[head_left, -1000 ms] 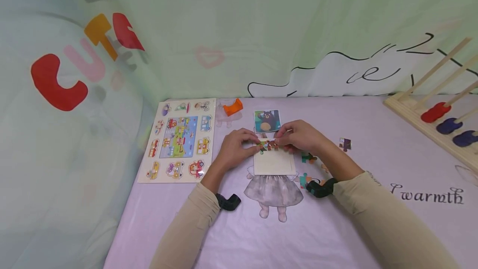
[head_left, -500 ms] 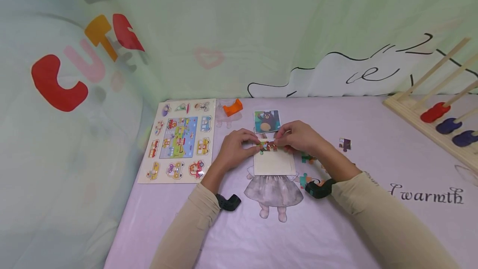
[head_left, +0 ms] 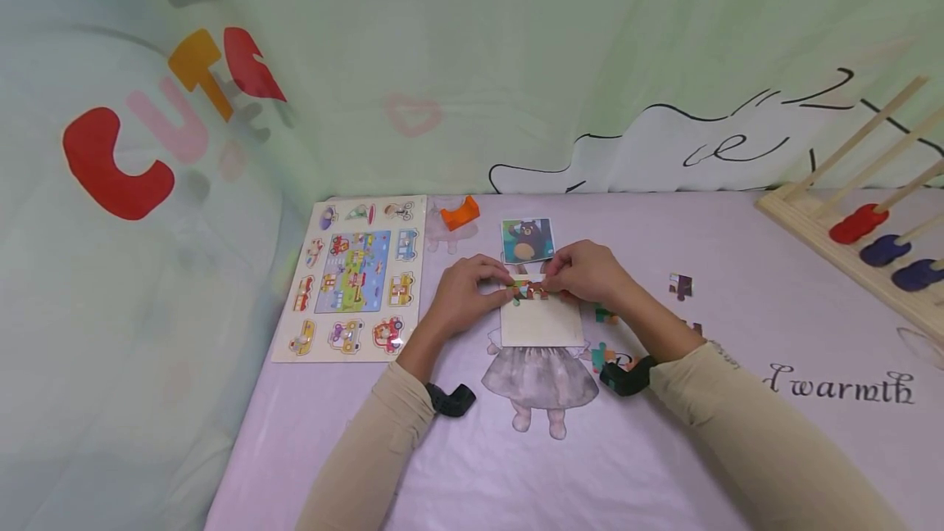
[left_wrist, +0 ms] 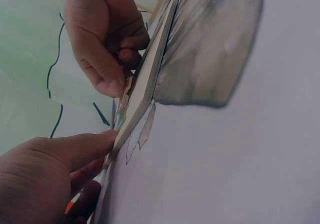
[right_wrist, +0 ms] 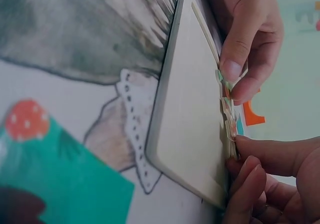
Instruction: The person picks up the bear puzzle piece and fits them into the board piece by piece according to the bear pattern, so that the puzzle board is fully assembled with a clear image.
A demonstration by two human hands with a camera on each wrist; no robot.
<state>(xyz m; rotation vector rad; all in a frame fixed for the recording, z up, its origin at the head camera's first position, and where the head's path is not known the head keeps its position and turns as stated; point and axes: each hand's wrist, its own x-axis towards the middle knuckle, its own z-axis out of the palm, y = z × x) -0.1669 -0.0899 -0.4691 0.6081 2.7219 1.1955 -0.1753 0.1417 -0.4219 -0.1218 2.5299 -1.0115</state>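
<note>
A pale wooden puzzle board (head_left: 542,326) lies before me, with joined jigsaw pieces along its far edge. My left hand (head_left: 468,289) holds the board's far left corner, its thumb by the green-edged piece (head_left: 519,288). At the right, my right hand (head_left: 590,273) pinches a brown jigsaw piece (head_left: 537,291) with thumb and fingertips, against the neighbouring piece. From the right wrist view, these pieces (right_wrist: 227,109) stand slightly raised at the board's edge; the fingers partly hide them. Just behind the board lies a bear picture card (head_left: 528,239).
Loose jigsaw pieces (head_left: 603,356) lie right of the board, one partly purple piece (head_left: 681,285) farther off. A vehicle peg puzzle (head_left: 350,269) lies to the left, an orange block (head_left: 460,213) at the back. A wooden bead frame (head_left: 833,228) stands at the far right.
My right hand has shifted slightly toward me, and its forearm a little left, uncovering more of the loose pieces. The left hand keeps its place on the board.
</note>
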